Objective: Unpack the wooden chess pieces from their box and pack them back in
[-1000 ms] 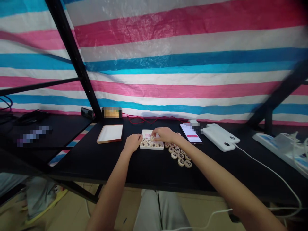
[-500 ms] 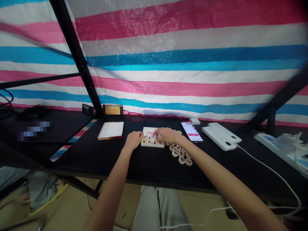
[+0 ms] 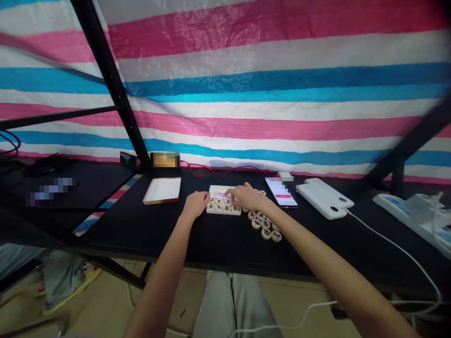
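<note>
A shallow white box (image 3: 223,211) holds rows of round Chinese chess pieces (image 3: 219,207) in its near half. Pink print shows on its floor toward the back. At the box's left edge, my left hand (image 3: 196,204) has its fingers curled in and closed against the side. My right hand (image 3: 248,196) reaches over the right side of the box, fingertips down at a chess piece in the upper row; the fingers partly hide it. More loose chess pieces (image 3: 265,224) lie in a cluster right of the box, partly under my right forearm.
The upturned box lid (image 3: 162,190) lies on the black table (image 3: 141,230) at left. A lit phone (image 3: 282,192), a white device (image 3: 326,199) with a cable and a power strip (image 3: 412,220) lie at right. Another phone (image 3: 165,160) with a red cable leans behind. A person's leg (image 3: 63,277) shows lower left.
My right hand has tilted up slightly, with its fingertips still over the upper row. My left hand stays at the box edge, and the loose pieces look the same.
</note>
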A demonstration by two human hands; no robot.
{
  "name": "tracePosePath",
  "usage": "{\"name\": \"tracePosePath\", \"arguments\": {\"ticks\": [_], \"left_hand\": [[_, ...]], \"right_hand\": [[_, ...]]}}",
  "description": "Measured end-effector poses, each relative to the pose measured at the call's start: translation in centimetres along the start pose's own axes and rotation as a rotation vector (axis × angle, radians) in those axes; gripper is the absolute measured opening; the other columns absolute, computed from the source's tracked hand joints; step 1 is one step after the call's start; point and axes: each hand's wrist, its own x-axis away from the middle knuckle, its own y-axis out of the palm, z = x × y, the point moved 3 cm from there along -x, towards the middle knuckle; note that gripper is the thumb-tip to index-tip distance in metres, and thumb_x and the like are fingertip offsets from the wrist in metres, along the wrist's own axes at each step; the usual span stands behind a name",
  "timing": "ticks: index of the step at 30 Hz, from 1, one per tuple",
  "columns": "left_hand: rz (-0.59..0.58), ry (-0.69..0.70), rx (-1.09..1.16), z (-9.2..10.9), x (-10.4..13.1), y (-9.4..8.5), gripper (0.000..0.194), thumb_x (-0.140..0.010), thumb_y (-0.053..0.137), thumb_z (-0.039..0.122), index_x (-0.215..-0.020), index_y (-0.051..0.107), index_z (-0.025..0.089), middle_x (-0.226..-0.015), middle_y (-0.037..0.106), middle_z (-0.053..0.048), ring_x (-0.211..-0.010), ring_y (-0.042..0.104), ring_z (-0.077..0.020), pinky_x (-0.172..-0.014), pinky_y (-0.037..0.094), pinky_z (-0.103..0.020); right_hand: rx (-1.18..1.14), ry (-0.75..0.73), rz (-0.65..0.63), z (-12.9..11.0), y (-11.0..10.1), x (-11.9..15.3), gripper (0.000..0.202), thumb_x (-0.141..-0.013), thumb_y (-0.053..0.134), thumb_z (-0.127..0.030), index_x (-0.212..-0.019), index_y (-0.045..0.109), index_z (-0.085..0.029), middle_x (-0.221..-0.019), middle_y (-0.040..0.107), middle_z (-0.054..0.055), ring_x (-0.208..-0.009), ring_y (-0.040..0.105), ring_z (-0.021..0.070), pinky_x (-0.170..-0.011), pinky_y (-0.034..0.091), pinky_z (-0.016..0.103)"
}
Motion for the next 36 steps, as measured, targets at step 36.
{"name": "tracePosePath", "arguments": {"ticks": [36], "left_hand": [[-0.015,-0.016,-0.013,0.0,0.0,0.0,0.044,-0.087,0.022,0.04,-0.091,0.061,0.02,-0.087,0.063,-0.007,-0.082,0.057,-0.0179,-0.069,0.038,-0.025]], "right_hand": [[-0.013,-0.075,0.149,-0.6,-2.6,5.0,0.021,-0.084,0.038,-0.025,-0.095,0.055,-0.021,-0.096,0.058,0.006,-0.088,0.049,0.0175,-0.074,0.024,0.03]]}}
